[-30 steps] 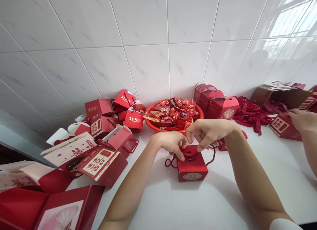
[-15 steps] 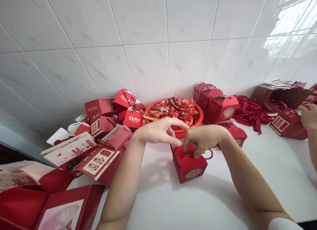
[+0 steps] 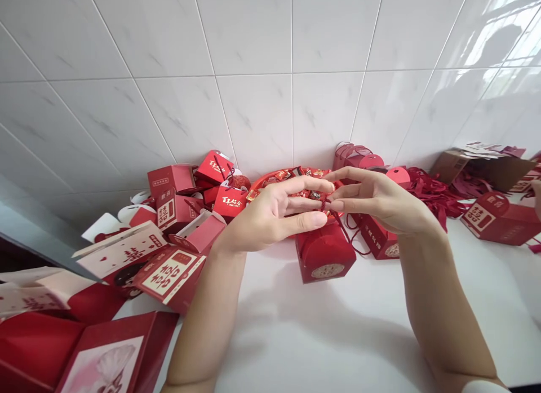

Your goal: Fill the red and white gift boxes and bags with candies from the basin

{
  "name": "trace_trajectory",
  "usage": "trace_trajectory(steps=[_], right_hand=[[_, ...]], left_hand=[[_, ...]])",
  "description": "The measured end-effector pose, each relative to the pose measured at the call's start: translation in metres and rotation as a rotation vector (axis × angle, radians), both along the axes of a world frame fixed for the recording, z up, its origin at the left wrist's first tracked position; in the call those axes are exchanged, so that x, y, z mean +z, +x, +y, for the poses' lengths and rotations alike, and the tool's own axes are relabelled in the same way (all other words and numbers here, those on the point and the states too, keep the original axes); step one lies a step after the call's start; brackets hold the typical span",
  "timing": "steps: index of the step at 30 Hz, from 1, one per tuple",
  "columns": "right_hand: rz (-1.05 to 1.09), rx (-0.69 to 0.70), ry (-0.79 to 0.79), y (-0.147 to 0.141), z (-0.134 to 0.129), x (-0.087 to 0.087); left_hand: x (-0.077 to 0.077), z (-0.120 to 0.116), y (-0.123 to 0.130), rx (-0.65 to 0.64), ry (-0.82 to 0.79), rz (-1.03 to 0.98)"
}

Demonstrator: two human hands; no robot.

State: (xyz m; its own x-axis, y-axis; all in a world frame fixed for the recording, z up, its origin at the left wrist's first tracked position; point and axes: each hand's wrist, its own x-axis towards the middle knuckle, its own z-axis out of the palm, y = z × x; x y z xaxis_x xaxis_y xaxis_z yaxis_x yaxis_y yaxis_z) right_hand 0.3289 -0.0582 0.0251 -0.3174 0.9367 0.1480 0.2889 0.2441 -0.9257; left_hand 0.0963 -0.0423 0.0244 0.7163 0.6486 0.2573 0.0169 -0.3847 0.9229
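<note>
Before me is a small red gift box (image 3: 325, 257) with a gold round emblem and a closed, rounded top. Its dark red cord (image 3: 325, 206) rises in front of the sweets bowl. My right hand (image 3: 386, 204) pinches the cord between thumb and fingertips. My left hand (image 3: 270, 212) meets it from the other side, its thumb and fingers around the same cord. Loose cord hangs to the right of the box. I cannot tell whether the box's base touches the table. A similar red box (image 3: 377, 235) stands just behind to the right.
A red bowl (image 3: 253, 191) of wrapped sweets sits behind my hands against the tiled wall. Several red and white boxes (image 3: 171, 277) crowd the left. Dark red ribbons (image 3: 422, 190) and a cardboard box (image 3: 448, 168) lie at right, near another person's hand (image 3: 536, 195) beside a box (image 3: 496, 218).
My hands have moved up from the box's top flaps and now hold its cord. The box sits higher in view. At right, the other person's hand has shifted toward the frame edge.
</note>
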Motion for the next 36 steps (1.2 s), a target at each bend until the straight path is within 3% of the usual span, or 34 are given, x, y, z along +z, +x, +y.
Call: trace_trajectory(steps=[5, 9, 13, 16, 22, 25, 27, 31, 34, 36], right_hand=[[0.076, -0.040, 0.062, -0.009, -0.005, -0.002], [0.056, -0.151, 0.215, -0.016, -0.005, -0.008], [0.114, -0.236, 0.341, -0.021, -0.006, -0.012], [0.235, -0.319, 0.444, -0.025, -0.011, -0.012], [0.601, -0.713, 0.972, -0.018, -0.019, 0.002], [0.645, -0.906, 1.262, 0.004, -0.019, 0.011], [0.561, -1.027, 1.357, 0.024, -0.021, 0.014], [0.244, -1.179, 1.326, 0.068, -0.025, 0.013], [0.018, -1.267, 1.222, 0.101, -0.024, 0.008], [-0.092, -1.286, 1.068, 0.123, -0.018, 0.002]], left_hand=[[-0.007, -0.003, 0.007, -0.024, 0.069, -0.043], [-0.012, -0.001, 0.013, -0.052, 0.196, -0.110], [-0.016, 0.005, 0.018, 0.000, 0.339, -0.172], [-0.018, 0.010, 0.020, 0.041, 0.348, -0.242], [-0.029, 0.034, 0.027, 0.171, 0.260, -0.457], [-0.047, 0.057, 0.037, 0.209, 0.162, -0.404], [-0.064, 0.073, 0.045, 0.242, 0.112, -0.331], [-0.093, 0.096, 0.052, 0.316, -0.002, -0.092], [-0.098, 0.099, 0.051, 0.268, -0.060, 0.007], [-0.097, 0.098, 0.049, 0.228, -0.071, 0.007]])
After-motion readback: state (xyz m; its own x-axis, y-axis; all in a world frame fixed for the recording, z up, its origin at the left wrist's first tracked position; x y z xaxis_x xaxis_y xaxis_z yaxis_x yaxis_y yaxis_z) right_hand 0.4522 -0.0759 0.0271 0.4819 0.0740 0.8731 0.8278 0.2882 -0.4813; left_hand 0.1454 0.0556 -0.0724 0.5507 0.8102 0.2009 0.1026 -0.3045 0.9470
